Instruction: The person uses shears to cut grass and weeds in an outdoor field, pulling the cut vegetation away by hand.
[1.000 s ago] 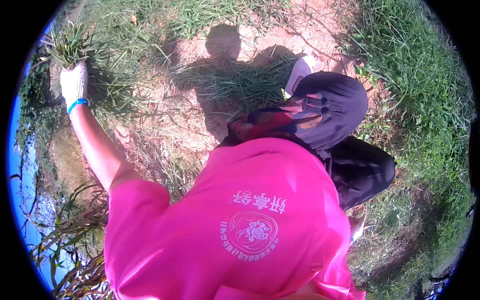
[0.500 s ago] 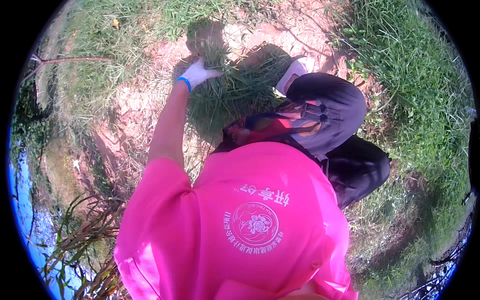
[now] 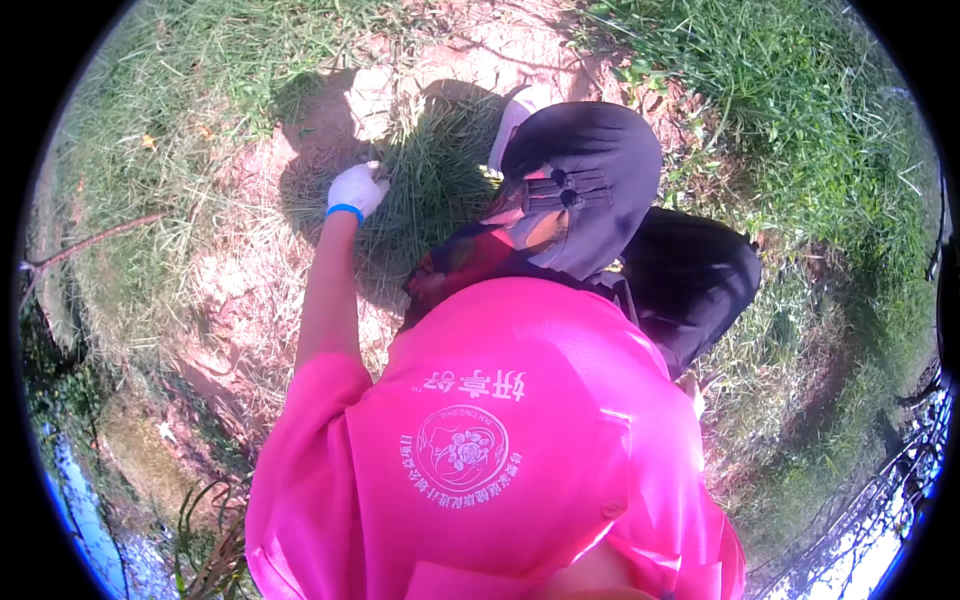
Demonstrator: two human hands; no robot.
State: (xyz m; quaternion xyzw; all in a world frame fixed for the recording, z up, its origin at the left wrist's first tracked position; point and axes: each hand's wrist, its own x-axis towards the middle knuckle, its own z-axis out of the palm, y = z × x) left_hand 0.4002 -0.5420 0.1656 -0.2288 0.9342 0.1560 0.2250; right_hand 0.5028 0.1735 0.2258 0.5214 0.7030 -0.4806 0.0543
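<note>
My left hand (image 3: 358,190), in a white glove with a blue band at the wrist, is at the left edge of a heap of cut green grass (image 3: 425,175). Its fingers are curled in, and whether anything is between them is hidden. The heap lies on bare reddish soil, just left of my bent knee and light shoe (image 3: 513,125). My right hand does not show. A small pale patch (image 3: 694,390) peeks out beside my pink shirt, too little of it to tell what it is.
Tall green grass (image 3: 790,120) grows on the right. Dry straw and soil (image 3: 240,270) lie to the left, with a thin bare branch (image 3: 95,238) at the far left. My dark trousers (image 3: 590,150) fill the middle. Long dry leaves (image 3: 215,545) stand at lower left.
My left hand has drawn back from the grass tuft toward me, and its fingers have curled in. The tuft now lies with the heap. The view has shifted, moving the scene left.
</note>
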